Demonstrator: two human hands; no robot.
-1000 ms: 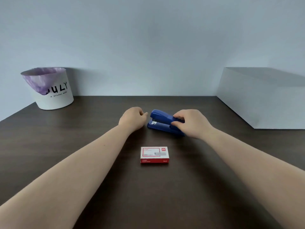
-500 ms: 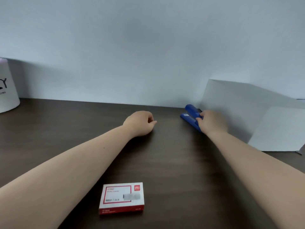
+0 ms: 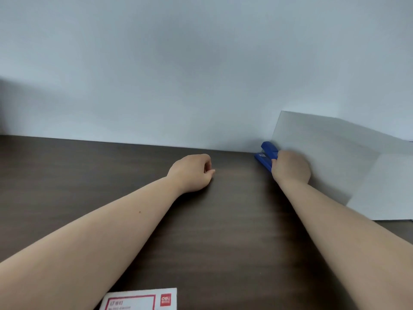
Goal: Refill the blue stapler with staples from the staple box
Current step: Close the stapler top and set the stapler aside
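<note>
The right hand is seen closed over the rear half of the blue stapler, fingers wrapped round the body; the grip is judged to steady it or carry it. The stapler sits at the far right of the bench, close beside a pale grey box; contact with that box cannot be confirmed. Whether it rests on the bench or is lifted cannot be told. Only its front half is exposed: glossy blue, top arm down, a small pale label on the lower part. No opened magazine is visible, so loading is judged not begun. The left hand is loosely curled, holds nothing, and rests on the bench well apart from the stapler. The staple box, white with red border, lies shut at the near edge, partly out of frame.
</note>
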